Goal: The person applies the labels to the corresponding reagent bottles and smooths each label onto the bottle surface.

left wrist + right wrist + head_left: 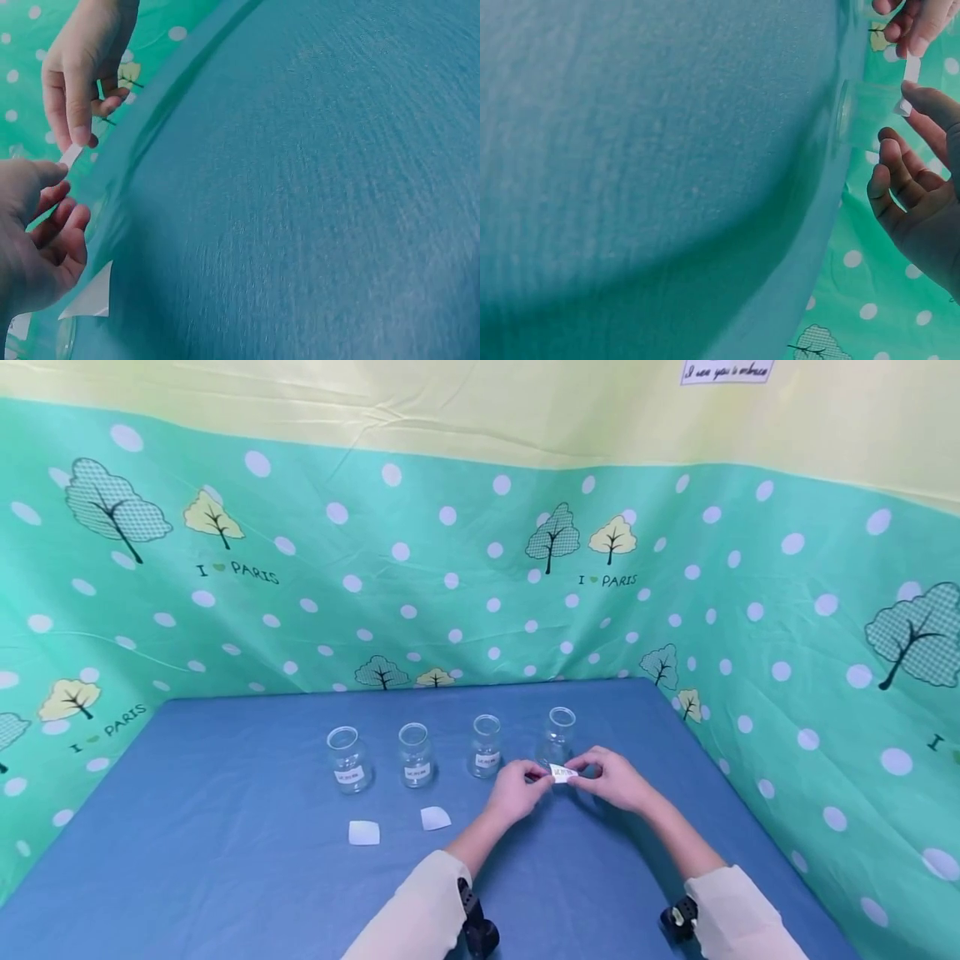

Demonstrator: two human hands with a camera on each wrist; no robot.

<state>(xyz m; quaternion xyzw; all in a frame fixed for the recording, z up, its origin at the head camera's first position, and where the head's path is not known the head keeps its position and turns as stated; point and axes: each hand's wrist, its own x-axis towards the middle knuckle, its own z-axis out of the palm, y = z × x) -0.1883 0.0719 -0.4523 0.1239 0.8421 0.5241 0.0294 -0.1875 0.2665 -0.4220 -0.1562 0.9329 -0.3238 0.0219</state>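
Observation:
Both hands pinch a small white printed label (561, 773) between them, in front of the rightmost glass jar (561, 727). My left hand (516, 793) has the label's left end between thumb and finger, and my right hand (613, 781) has its right end. The left wrist view shows the label (71, 156) stretched between the fingertips, edge partly hidden. Seen from the right wrist, the label (913, 67) spans the two hands, with the clear jar (862, 112) just behind. The other fingers of the right hand (922, 180) curve loosely, off the label.
Three more open glass jars stand in a row to the left: the far-left jar (349, 760), the second jar (415, 756) and the third jar (486, 747), each with a white label. Two white paper pieces, one left (364, 832) and one right (435, 818), lie on the blue tablecloth (247, 827).

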